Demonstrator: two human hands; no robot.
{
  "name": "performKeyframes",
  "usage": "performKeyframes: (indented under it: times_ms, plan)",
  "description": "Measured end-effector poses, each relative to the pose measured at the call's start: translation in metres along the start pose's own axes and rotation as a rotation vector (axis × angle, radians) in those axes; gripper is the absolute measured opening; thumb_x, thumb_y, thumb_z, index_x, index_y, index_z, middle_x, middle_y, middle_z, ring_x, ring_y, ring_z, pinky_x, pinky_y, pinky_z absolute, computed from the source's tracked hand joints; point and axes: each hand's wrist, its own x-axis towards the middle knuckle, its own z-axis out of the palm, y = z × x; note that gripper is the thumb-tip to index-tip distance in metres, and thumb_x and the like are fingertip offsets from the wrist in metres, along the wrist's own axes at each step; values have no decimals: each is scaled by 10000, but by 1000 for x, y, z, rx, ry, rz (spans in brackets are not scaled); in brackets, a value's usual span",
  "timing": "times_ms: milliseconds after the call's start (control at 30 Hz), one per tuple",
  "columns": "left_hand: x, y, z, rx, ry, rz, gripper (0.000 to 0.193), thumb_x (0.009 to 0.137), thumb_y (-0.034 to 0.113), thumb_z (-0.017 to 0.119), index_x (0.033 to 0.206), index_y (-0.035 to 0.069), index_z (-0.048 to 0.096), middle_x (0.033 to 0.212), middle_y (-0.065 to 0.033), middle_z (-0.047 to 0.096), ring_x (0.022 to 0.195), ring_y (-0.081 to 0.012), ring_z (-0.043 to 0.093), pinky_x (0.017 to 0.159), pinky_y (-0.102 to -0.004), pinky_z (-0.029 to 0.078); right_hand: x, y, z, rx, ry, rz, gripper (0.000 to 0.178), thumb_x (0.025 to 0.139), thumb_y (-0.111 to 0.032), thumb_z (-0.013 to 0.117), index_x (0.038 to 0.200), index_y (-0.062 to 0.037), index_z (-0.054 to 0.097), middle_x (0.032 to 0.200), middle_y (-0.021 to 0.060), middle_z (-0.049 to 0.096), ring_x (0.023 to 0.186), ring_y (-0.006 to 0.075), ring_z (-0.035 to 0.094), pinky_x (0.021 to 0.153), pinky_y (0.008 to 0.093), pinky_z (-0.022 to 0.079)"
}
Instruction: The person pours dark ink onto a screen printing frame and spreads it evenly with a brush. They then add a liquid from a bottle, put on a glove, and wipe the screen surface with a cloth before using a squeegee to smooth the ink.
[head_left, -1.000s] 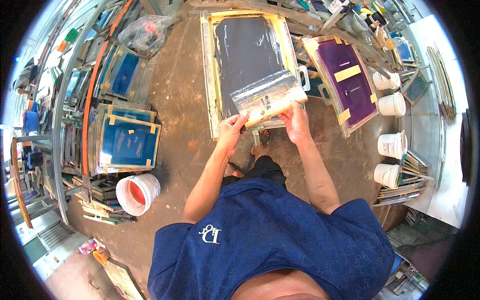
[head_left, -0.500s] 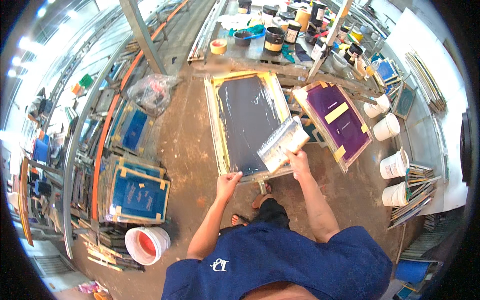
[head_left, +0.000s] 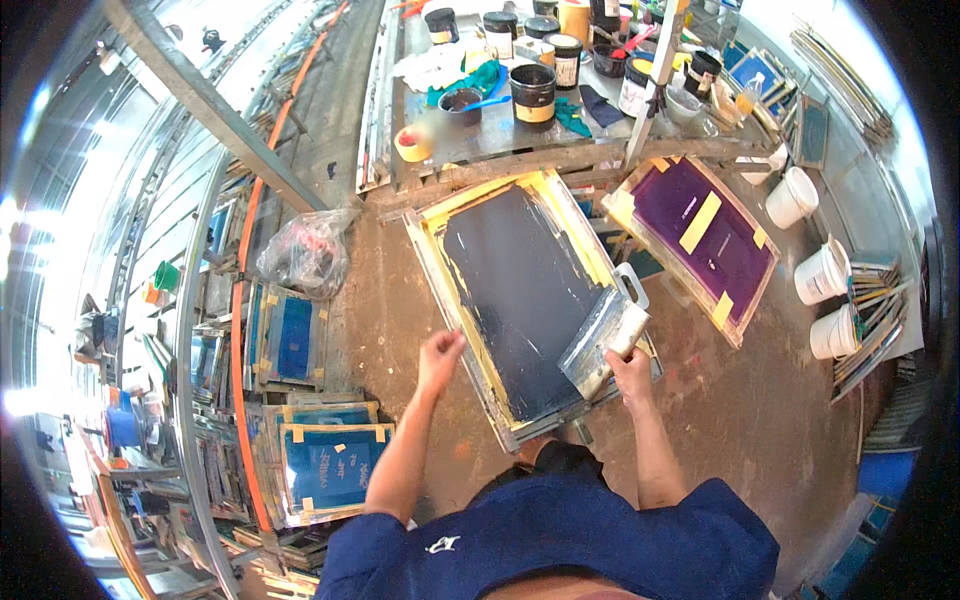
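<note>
A framed printing screen (head_left: 520, 300) coated with dark ink, its borders taped yellow, lies tilted in front of me. My right hand (head_left: 630, 378) is closed round the pale grip of a wide squeegee (head_left: 603, 343), whose ink-smeared blade rests over the screen's lower right part. A whitish looped handle (head_left: 632, 286) shows at the squeegee's far end; whether it belongs to it I cannot tell. My left hand (head_left: 440, 360) is at the screen's left edge with its fingers curled in and nothing visible in them. I cannot tell whether its fingertips touch the frame.
A purple taped screen (head_left: 695, 245) leans at the right, with white buckets (head_left: 790, 198) beyond. Ink pots (head_left: 533, 95) crowd the far metal table (head_left: 480, 150). At the left are stacked blue screens (head_left: 335, 465), a plastic bag (head_left: 305, 252) and a steel post (head_left: 225, 120).
My left hand has left the screen's near left corner and come up along its left edge. The squeegee stays in my right hand. My view has turned, so the screen appears more slanted.
</note>
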Motion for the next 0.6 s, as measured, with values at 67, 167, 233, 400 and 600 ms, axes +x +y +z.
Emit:
performKeyframes:
  times_ms: [67,167,233,400,600]
  plan:
    - [57,19,0,-4,39,64,281,878,208,724,1044,-16,688,876,-28,694,802,-93,623,775,-256,503,-6,-21,5,-103,70,-50,343,822,-189,725,1035,70,654,938,91,702,823,160,643,760,317,509]
    - [151,66,6,65,37,157,335,835,268,768,1028,6,689,846,-34,691,769,-99,631,741,-261,513,-16,-8,11,-11,101,-85,343,828,-205,735,1013,73,655,903,90,699,807,165,641,745,321,510]
    - [219,101,20,116,12,256,298,859,235,746,1033,5,668,932,-21,675,852,-99,613,801,-258,496,-21,-23,10,-123,126,-18,331,829,-189,735,1009,78,654,895,101,699,804,168,644,732,326,513]
    - [388,138,45,259,300,429,659,732,320,831,1206,-50,563,1085,-149,658,1006,-228,631,901,-345,492,-42,-25,34,-46,226,-20,312,852,-177,721,1014,77,640,942,92,675,829,134,613,743,292,491]
    - [508,163,83,440,375,248,1095,607,427,883,1389,-100,326,1359,-279,472,1309,-411,417,1117,-470,317,-50,-28,68,-277,420,146,345,853,-212,718,1064,52,648,992,92,693,903,172,640,815,312,494]
